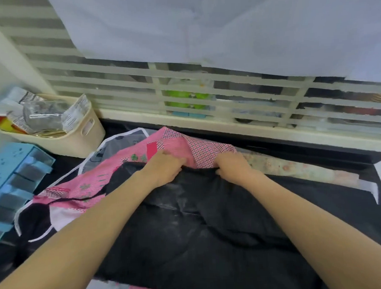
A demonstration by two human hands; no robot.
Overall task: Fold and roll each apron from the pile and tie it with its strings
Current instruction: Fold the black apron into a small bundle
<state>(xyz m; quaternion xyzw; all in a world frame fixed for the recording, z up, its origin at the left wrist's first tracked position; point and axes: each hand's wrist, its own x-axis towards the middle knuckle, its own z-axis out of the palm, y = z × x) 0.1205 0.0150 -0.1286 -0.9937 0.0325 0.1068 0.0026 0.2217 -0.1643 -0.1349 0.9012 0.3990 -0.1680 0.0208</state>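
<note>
Right now both hands clench the far edge of the black apron: left hand and right hand side by side, fingers curled into the cloth. Apron lies spread at centre over the pile; pink apron sticks out at 10 o'clock w/ a cream basket beyond it.

Two bare forearms entered from the bottom of the view, both uncovered as far as they could be seen, with no sleeve showing on either. The left hand and the right hand wore no gloves. No ring, watch or bracelet showed on the visible fingers or wrists. The fingernails were hidden from view.
</note>
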